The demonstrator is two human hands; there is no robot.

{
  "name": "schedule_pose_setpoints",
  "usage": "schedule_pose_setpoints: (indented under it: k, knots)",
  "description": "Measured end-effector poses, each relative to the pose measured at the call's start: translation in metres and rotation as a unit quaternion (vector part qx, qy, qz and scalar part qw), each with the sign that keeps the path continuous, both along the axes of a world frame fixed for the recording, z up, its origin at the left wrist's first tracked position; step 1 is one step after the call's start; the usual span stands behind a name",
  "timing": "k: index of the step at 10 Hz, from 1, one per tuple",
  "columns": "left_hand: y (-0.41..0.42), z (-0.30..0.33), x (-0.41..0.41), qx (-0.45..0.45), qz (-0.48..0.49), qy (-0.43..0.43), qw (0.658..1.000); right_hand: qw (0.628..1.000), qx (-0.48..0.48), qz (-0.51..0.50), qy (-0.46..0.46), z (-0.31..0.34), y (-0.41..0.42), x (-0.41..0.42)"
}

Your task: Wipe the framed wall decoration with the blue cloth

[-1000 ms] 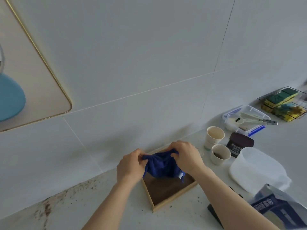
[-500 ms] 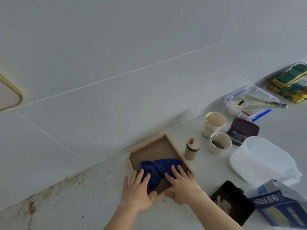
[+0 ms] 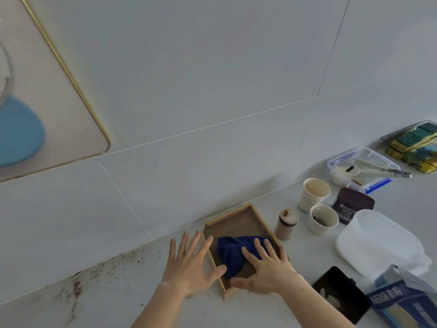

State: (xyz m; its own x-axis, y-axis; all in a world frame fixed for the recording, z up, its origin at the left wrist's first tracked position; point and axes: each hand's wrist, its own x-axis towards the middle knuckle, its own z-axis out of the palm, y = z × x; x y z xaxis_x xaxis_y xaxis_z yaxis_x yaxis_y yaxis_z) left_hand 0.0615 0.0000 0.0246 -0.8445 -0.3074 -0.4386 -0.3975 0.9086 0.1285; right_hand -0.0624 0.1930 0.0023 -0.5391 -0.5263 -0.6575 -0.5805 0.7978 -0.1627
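Blue cloth (image 3: 233, 253) bunched in wooden tray (image 3: 238, 217) — both hands flat, fingers spread, gripping nothing.

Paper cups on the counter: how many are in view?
2. A taller white paper cup stands near the wall; a shorter white paper cup stands just in front of it. No others are visible.

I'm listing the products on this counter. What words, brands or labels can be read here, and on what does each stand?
"HERSHEY'S COCOA": on the label of the dark brown tub; smaller lines beneath it are too blurred to read.
"Nestle": on the blue carton at the lower right; the characters after it are too blurred to read.
Faint print on the taller paper cup: too small to read.
No other readable text.
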Motion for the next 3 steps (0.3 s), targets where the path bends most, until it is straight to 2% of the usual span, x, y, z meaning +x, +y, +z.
schedule_pose_setpoints:
  k: [3]
  knots:
    - [-0.062, 0.080, 0.095, -0.036, 0.057, 0.073, 0.995, 0.995, -0.073, 0.020, 0.065, 0.090, -0.063, 0.071]
